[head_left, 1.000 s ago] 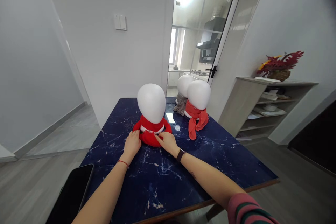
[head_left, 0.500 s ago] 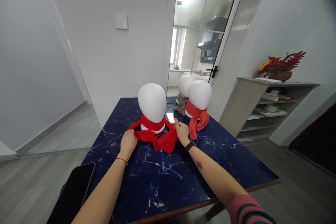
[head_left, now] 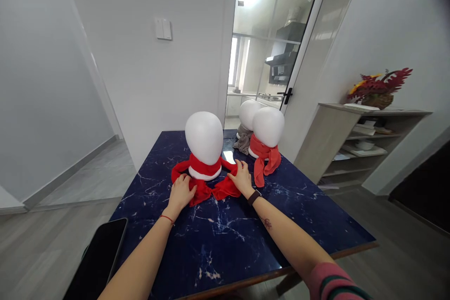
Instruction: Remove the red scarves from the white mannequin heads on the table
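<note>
Red scarf [head_left: 206, 183] is looped round the neck of the near white head [head_left: 204, 137], mid-table toward the far side, both ends lying on the top in front of it. Your left hand [head_left: 181, 193] lies flat on the left end, fingers loosely spread; can't tell if it's gripping. Your right hand [head_left: 241, 179] presses the right end, fingers curled onto the cloth. Table [head_left: 225, 243] has plenty of bare top between you and the head; near edge sits close to your elbows. Right of your right hand, just beside it: a second head with an orange-red scarf [head_left: 264, 161]. Behind that, a third head with a grey scarf [head_left: 242, 143]. Black phone [head_left: 96, 260] at near-left corner, well apart.
</note>
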